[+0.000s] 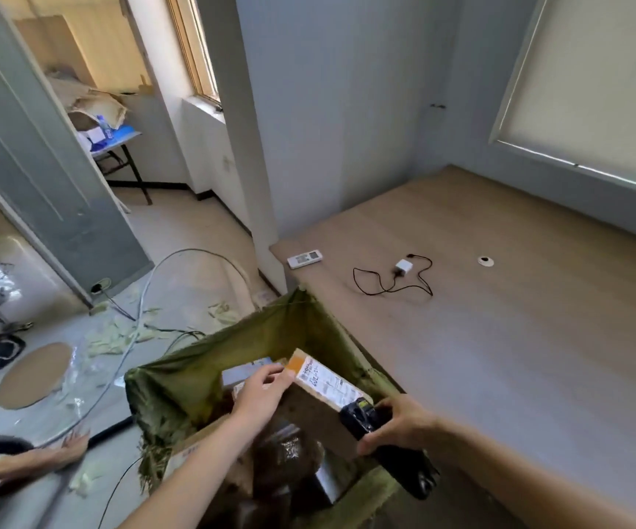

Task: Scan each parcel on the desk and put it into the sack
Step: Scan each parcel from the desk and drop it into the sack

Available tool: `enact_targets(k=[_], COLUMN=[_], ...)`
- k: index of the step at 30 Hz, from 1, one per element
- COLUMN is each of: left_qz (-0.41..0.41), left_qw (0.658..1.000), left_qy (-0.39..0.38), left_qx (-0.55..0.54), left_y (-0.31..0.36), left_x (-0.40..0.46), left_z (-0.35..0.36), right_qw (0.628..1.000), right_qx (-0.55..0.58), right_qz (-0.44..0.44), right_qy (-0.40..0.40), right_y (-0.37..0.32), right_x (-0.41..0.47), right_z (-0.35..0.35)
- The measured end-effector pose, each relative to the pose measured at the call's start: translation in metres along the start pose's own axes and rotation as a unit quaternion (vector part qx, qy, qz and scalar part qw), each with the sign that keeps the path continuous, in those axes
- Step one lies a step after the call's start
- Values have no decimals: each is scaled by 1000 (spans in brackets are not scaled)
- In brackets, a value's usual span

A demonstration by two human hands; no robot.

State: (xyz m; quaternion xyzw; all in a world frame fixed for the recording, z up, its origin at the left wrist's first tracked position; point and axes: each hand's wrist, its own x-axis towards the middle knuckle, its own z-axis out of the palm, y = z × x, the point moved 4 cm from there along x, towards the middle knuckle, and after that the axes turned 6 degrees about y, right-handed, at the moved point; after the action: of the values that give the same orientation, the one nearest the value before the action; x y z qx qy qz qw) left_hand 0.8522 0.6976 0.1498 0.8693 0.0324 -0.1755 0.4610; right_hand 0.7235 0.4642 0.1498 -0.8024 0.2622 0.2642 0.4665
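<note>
A green sack (179, 387) hangs open at the desk's (500, 337) left edge, with several parcels inside. My left hand (261, 395) grips the near-left side of a brown cardboard parcel (309, 410) with a white and orange label, held tilted over the sack's mouth. My right hand (400, 423) grips a black handheld scanner (362, 418) right beside the parcel's lower right corner. The scanner's lower part hangs over the sack's edge.
On the desk lie a white remote (304, 258), a white charger with a black cable (403, 267) and a round cable hole (485, 261). Cables, scraps and a cardboard disc (34, 374) litter the floor at left. Another person's foot (74, 446) shows at lower left.
</note>
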Motion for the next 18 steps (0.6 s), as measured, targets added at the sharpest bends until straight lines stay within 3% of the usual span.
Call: enact_targets(k=[5, 18], left_qz=[19, 189], left_qw=[998, 978], left_qy=[6, -47], left_qx=[65, 74], left_y=[8, 94], left_x=[21, -34], left_z=[11, 9], right_qw=[999, 962], right_qx=[-21, -19], right_qz=[1, -45], right_qy=[29, 268], right_y=[14, 34], right_x=[5, -117], right_z=[-22, -96])
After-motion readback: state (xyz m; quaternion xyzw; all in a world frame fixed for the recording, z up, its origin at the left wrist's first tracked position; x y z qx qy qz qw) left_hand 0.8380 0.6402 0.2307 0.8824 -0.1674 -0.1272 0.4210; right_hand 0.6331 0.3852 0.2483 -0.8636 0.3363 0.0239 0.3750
